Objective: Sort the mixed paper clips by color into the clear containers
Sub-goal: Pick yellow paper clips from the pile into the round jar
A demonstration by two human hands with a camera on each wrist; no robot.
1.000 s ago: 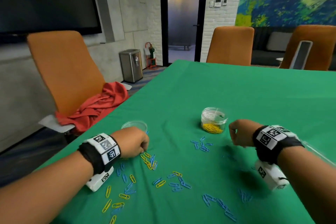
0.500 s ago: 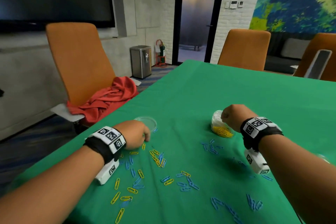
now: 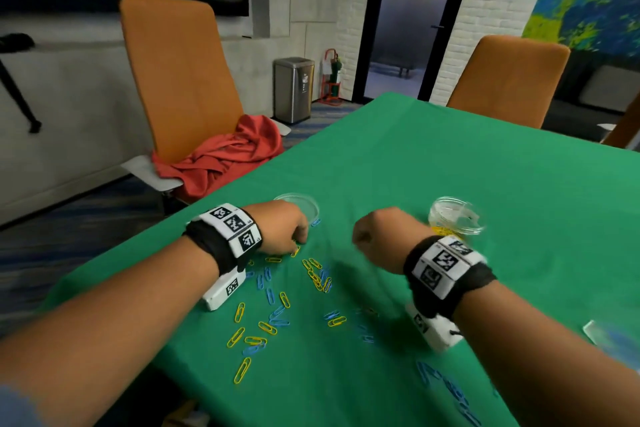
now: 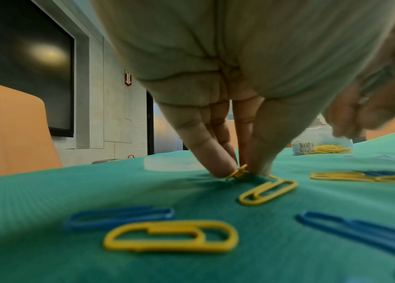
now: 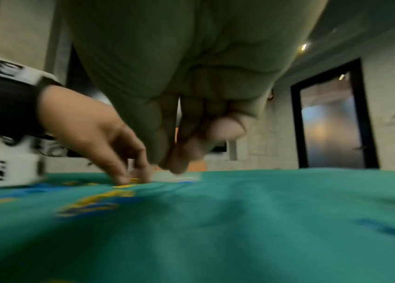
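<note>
A yellow paper clip (image 4: 238,172) on the green tablecloth (image 3: 433,163) is pinched by the left hand (image 3: 280,229); the right hand (image 3: 377,232), fingers curled, apparently empty, has swung back from the yellow-clip container (image 3: 455,215); another delivery seems finished.

On the green tablecloth (image 3: 450,163) the left hand (image 3: 280,227) rests knuckles-up with its fingertips down among yellow and blue paper clips (image 3: 277,308) — just in front of an empty clear dish (image 3: 297,202). The right hand (image 3: 375,234) hangs above the cloth with fingers curled under, near a clear container (image 3: 455,215) holding yellow clips. Both wrists wear black bands with white marker blocks — behind the table stand orange chairs (image 3: 180,73), one draped with a red cloth (image 3: 225,156).
</note>
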